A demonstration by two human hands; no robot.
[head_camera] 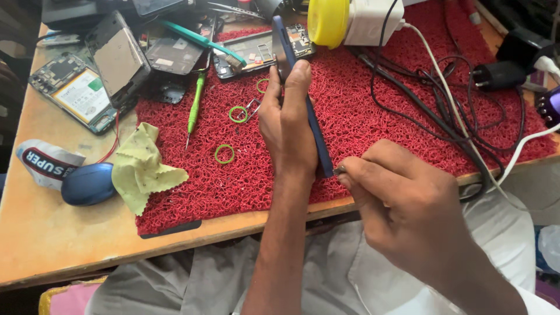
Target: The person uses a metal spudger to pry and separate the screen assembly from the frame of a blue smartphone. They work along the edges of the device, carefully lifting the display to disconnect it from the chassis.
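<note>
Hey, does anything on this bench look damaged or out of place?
Yes. Several opened phones lie at the mat's far left, insides bared. The left hand holds a blue phone on edge; the right hand pinches something small at its bottom.

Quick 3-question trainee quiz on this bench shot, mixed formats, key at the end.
1. True or false: the left hand holds the blue phone on edge above the red mat.
2. Which end of the phone does the right hand work at: A near end, B far end?
3. Fill in: the green screwdriver lies on the ____ mat.

Key: 1 true; 2 A; 3 red.
</note>
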